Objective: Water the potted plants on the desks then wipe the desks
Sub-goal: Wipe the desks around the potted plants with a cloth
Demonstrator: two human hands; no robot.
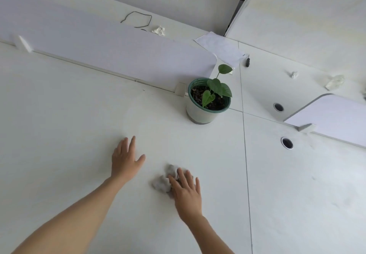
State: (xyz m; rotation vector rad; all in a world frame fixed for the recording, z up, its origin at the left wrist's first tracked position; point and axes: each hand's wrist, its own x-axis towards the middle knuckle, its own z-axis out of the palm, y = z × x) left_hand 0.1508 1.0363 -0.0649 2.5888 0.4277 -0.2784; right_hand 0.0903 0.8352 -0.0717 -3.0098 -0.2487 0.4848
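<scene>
A small green-leaved plant in a white pot with a green rim (206, 103) stands on the white desk (79, 115), close to the divider panel. My right hand (187, 194) lies flat on a crumpled grey cloth (163, 182), pressing it onto the desk below the pot. My left hand (124, 158) rests flat on the desk to the left of the cloth, fingers apart, holding nothing.
A white divider panel (118, 49) runs behind the pot. A paper sheet (219, 47), a dark pen (247, 61) and crumpled tissues (334, 82) lie on the neighbouring desks. Two cable holes (287, 142) sit on the right. A black cord (136, 18) lies beyond the divider.
</scene>
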